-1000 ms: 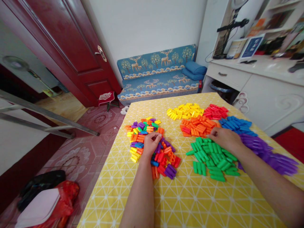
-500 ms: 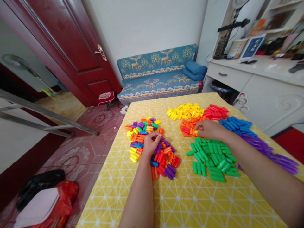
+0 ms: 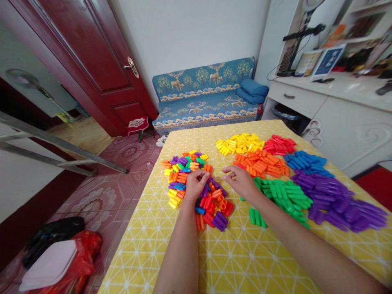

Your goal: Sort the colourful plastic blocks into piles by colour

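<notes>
My left hand (image 3: 196, 185) rests on a mixed pile of small plastic tube pieces (image 3: 177, 191) in orange, purple, yellow, green, red and blue. Its fingers are curled together; whatever they hold, if anything, is hidden. My right hand (image 3: 241, 183) hovers between that pile and the sorted heaps, thumb and fingers apart, nothing seen in it. Just beyond it lies a heap of orange pieces (image 3: 266, 163), with a red piece at its left edge. The green pieces (image 3: 284, 194) are partly covered by my right forearm.
Yellow pieces (image 3: 241, 143), red pieces (image 3: 279, 144), blue pieces (image 3: 306, 163) and purple pieces (image 3: 333, 200) form separate heaps along the far and right side of the table (image 3: 226, 261). Behind stands a blue patterned sofa (image 3: 202, 94); a white cabinet (image 3: 352, 130) is at right.
My right hand has moved left from the orange heap toward the mixed pile, and its fingers have parted. My left hand stays in place.
</notes>
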Demonstrator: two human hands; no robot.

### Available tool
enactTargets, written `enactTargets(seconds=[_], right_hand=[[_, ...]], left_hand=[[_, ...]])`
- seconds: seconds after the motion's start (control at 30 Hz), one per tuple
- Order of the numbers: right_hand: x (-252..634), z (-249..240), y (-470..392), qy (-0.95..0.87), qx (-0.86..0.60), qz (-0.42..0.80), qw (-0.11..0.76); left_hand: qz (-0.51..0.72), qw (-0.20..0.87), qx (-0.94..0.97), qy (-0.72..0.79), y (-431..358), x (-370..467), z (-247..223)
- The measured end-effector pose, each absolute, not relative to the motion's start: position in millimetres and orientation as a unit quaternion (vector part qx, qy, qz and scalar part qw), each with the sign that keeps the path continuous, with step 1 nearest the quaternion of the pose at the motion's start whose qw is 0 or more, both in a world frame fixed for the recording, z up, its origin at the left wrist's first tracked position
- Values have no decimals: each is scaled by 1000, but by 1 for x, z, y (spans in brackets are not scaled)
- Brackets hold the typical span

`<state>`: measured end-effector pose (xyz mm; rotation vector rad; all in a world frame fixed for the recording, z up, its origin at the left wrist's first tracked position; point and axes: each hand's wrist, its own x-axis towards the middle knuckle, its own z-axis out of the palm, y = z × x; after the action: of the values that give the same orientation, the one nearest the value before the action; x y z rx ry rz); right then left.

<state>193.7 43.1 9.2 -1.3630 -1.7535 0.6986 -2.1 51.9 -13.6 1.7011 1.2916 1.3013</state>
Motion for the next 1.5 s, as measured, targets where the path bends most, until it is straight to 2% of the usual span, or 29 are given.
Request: enactTargets(seconds=[0.1,0.27,0.4,0.57,0.9,1.03,1.17,1.37,1.5], right_hand=[[177,-7,32,-743,-526,251,329],[163,-14,35,-807,-473,221,275],[157,-14,33,-826,-484,172,233],[151,-22,21,-801,-536,119,238],[147,-25,14,-772,-560,105,282],[147,-27,15,-764,-549,110,321],[145,-31,19,-726,-528,156,412],[143,-37,30,-522,-542,312,580],[145,-34,37,-411,-537,343,652]], left_hand=[[498,314,647,485,51,-2,-14],[503,312,648,480,53,-3,-16],[503,310,651,477,53,-3,-17],[508,315,644,477,52,-2,-16],[502,323,645,477,51,-2,-15],[505,320,645,476,52,-2,-15],[505,328,640,477,52,-2,-16],[500,323,645,480,52,-2,-16],[492,320,659,471,51,-1,-14]])
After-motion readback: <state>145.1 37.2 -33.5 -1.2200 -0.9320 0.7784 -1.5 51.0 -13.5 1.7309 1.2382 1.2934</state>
